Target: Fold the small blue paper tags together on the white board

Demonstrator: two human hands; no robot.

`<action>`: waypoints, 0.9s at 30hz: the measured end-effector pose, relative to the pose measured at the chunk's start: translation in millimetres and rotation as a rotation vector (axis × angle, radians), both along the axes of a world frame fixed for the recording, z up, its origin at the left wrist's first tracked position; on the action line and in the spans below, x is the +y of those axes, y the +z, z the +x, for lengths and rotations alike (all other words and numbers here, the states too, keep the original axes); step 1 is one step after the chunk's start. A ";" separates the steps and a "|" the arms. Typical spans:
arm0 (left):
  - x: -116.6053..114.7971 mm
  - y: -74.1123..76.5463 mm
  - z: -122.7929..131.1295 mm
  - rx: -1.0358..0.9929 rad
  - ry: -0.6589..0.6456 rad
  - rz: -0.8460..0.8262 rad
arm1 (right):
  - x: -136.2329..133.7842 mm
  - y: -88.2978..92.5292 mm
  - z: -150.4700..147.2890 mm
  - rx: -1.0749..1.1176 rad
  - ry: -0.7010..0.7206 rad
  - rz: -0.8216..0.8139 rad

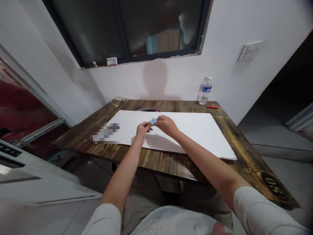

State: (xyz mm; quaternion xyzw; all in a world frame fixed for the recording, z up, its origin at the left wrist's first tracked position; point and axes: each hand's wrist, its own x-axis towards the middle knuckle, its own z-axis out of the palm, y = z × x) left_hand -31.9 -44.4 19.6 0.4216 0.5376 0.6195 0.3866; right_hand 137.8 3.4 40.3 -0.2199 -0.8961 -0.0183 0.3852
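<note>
My left hand (143, 130) and my right hand (166, 125) meet above a large white sheet (198, 135), which lies on a dark-stained wooden table (156, 161). Between their fingertips is a small blue-and-white piece (153, 121), possibly folded paper or plastic. Both hands pinch it from either side, and my fingers hide part of it. Its exact shape is hard to make out at this size.
A blurred patch (106, 133) covers the sheet's left end. At the back of the table stand a water bottle (205, 91) and a red stick (212, 107), with a coiled white cord (119, 101) and a round dark rim (149, 109) nearby. The table's near edge lies close to my body.
</note>
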 end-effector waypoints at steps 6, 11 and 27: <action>-1.3 0.4 0.3 -0.003 -0.050 -0.011 | 0.9 0.4 2.6 -0.035 0.006 0.064; -2.7 1.6 1.2 0.007 -0.080 -0.027 | 3.8 2.5 6.7 -0.045 0.048 0.064; -0.7 -2.7 -2.0 0.013 0.061 -0.038 | 52.0 15.1 66.3 -0.628 -0.177 -0.503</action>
